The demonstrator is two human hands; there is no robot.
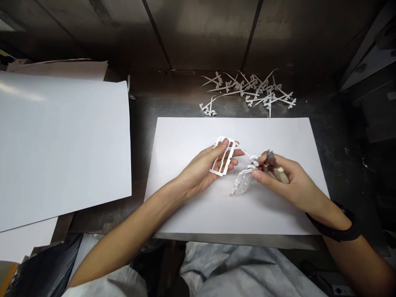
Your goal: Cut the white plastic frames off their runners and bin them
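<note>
My left hand (pixel 206 169) pinches a thin white plastic frame (pixel 230 159) with long slots between thumb and fingers. In the fingertips of my right hand (pixel 281 177) is a white plastic sprue (pixel 254 161), a branching runner with small knobs. A thin strip runs from it toward the frame; whether they are joined I cannot tell. Another white slotted part (pixel 241 183), slightly blurred, hangs below the sprue. A tool with a grey metal head and beige handles (pixel 281 175), which looks like small cutting pliers, is tucked in my right palm, partly hidden by the fingers.
Under both hands lies a large white sheet (pixel 185 214) on a dark metal bench (pixel 142 123). Several loose white sprues (pixel 247 88) are heaped behind it. To the left, a stack of big white sheets (pixel 64 148) juts over the bench. A metal wall (pixel 201 33) closes off the back.
</note>
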